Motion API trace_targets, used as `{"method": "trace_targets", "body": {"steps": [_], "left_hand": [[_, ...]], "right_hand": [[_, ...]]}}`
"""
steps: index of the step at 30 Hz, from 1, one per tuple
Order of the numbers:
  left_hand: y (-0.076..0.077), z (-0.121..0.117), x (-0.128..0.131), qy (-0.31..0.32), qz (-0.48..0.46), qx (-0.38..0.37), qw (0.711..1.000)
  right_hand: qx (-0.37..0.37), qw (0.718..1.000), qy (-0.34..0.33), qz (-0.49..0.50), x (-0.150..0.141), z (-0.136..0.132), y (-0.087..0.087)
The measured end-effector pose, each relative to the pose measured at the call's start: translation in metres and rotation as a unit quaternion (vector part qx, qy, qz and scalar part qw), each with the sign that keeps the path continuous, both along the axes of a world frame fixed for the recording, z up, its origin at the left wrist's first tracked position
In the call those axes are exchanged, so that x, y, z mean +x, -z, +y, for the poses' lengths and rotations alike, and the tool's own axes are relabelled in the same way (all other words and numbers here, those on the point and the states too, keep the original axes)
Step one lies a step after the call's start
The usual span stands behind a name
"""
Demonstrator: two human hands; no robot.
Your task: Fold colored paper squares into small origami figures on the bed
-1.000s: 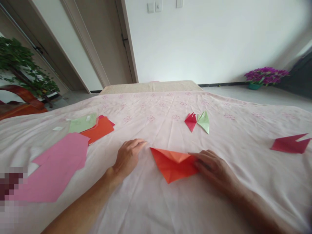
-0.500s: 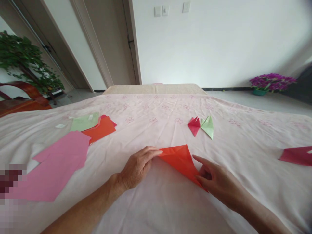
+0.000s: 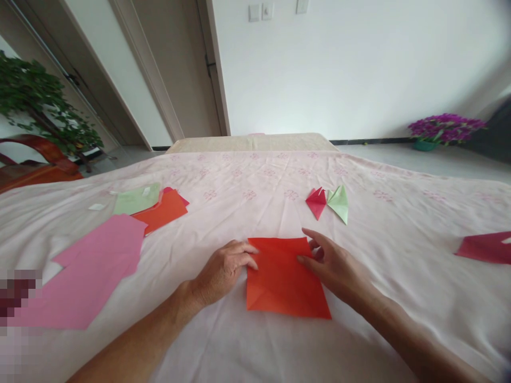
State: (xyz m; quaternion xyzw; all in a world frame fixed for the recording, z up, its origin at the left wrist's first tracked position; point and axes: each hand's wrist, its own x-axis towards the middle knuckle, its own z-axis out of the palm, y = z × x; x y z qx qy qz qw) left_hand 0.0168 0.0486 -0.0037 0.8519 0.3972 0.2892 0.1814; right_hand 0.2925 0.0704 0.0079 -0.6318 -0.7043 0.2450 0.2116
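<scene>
Between left hand (image 3: 225, 272) and right hand (image 3: 340, 270), orange paper (image 3: 284, 284) has unfolded into a square; whether either grip pinches is unclear.

Orange-red paper sheet (image 3: 285, 282) opened out from a folded triangle to a near-square, right fingers (image 3: 319, 238) shifted from its near corner to its far right corner

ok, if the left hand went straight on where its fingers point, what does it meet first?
The orange paper, whose left edge the left hand is on or just over. Across it, likely the right hand next; height is hard to judge.
</scene>
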Motion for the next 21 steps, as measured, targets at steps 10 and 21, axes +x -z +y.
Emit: {"method": "trace_targets", "body": {"steps": [10, 21], "left_hand": [[-0.006, -0.006, 0.001, -0.085, 0.065, 0.014, 0.994], [0.0, -0.005, 0.008, -0.109, 0.107, 0.039, 0.988]], "right_hand": [[-0.023, 0.999, -0.001, -0.039, -0.011, 0.023, 0.003], [0.038, 0.998, 0.035, -0.044, -0.015, 0.015, 0.008]]}}
